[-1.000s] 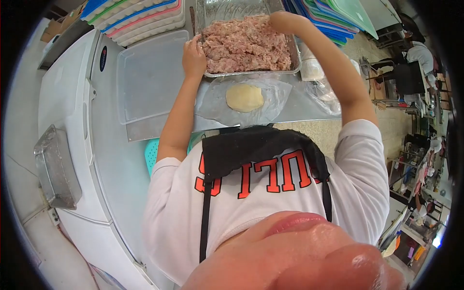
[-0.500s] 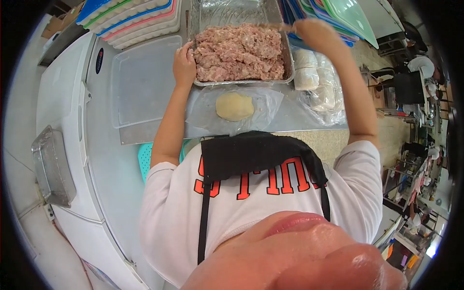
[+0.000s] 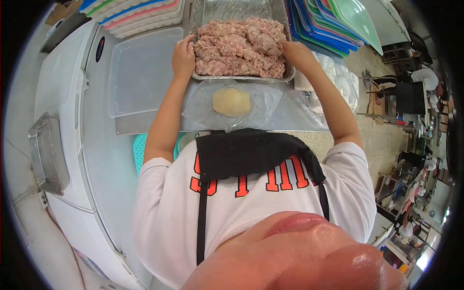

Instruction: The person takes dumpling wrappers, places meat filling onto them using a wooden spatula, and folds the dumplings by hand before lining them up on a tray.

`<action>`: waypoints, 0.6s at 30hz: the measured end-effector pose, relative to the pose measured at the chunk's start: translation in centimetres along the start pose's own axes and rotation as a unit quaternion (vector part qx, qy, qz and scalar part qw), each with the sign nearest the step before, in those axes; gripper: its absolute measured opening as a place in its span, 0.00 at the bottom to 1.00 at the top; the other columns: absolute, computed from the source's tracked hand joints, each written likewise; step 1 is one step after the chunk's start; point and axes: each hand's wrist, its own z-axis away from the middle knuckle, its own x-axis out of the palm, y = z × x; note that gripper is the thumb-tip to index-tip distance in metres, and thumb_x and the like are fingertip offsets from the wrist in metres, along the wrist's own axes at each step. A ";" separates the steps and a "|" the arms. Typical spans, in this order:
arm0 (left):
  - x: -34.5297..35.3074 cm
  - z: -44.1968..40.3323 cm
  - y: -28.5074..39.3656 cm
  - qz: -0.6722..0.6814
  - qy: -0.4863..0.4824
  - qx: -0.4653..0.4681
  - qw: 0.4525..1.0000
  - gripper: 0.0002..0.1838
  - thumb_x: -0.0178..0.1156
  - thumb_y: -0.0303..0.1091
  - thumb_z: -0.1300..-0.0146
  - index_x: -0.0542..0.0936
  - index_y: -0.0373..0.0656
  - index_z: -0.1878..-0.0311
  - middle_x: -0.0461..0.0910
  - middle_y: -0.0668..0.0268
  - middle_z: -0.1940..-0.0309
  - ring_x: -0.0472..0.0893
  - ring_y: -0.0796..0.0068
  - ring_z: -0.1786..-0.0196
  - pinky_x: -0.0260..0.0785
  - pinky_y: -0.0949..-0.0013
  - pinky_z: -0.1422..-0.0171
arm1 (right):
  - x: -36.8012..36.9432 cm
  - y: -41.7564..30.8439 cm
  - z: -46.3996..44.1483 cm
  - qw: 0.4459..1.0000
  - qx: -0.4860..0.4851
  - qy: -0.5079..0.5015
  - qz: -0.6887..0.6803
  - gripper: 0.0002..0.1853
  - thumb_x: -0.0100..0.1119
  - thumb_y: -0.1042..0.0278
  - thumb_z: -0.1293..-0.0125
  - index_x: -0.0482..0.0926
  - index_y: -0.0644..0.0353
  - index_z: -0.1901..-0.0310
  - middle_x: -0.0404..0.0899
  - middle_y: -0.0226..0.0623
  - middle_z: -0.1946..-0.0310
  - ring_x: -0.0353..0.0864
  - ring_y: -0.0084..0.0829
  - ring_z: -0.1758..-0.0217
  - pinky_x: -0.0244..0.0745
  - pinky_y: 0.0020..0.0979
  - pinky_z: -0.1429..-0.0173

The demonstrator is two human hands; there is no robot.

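Note:
A deep metal tray (image 3: 241, 77) holds a large mass of pinkish ground meat (image 3: 237, 50), with bare tray floor behind it. My left hand (image 3: 183, 58) is closed on the tray's left rim. At the right edge of the meat, my right hand (image 3: 298, 54) is closed; the thin brownish utensil it held half a second ago is hidden now, apparently by the meat and fingers. In front of the tray, a round, flattened piece of pale yellow dough (image 3: 232, 102) lies on a clear plastic sheet (image 3: 266, 99).
Left of the tray lies a translucent lid (image 3: 145, 72), with stacked egg-carton-like trays (image 3: 140, 17) behind. Colored plastic lids (image 3: 324, 29) are piled at the right, near plastic-wrapped white packages (image 3: 333, 82). A white refrigerator (image 3: 63, 96) stands at far left.
My right hand has come down and left from above the tray's right side to the meat's edge. The meat there is now heaped higher. My left hand stays at the rim.

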 end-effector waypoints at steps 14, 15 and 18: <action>0.0 -0.2 0.2 0.012 0.007 0.001 1.000 0.15 0.48 0.32 0.34 0.76 0.52 0.46 0.77 0.58 0.54 0.75 0.55 0.49 0.69 0.58 0.47 | -1.8 -5.0 3.9 0.997 -0.035 0.012 0.065 0.08 0.50 0.67 0.39 0.78 0.60 0.69 0.81 0.47 0.70 0.82 0.48 0.63 0.75 0.46 0.62; -0.1 0.0 0.3 0.010 0.006 -0.002 1.000 0.15 0.48 0.32 0.34 0.76 0.52 0.46 0.77 0.58 0.54 0.75 0.55 0.49 0.69 0.58 0.47 | -1.8 -5.5 4.8 0.999 -0.025 0.010 0.028 0.08 0.49 0.67 0.39 0.77 0.61 0.69 0.80 0.49 0.70 0.81 0.50 0.62 0.74 0.46 0.61; 0.2 0.1 -0.4 0.014 0.013 0.016 1.000 0.15 0.48 0.32 0.34 0.75 0.53 0.45 0.77 0.58 0.53 0.75 0.54 0.48 0.69 0.57 0.47 | -6.6 -4.3 4.7 0.993 -0.014 -0.047 0.107 0.08 0.49 0.67 0.39 0.75 0.60 0.71 0.80 0.48 0.71 0.80 0.50 0.63 0.74 0.46 0.62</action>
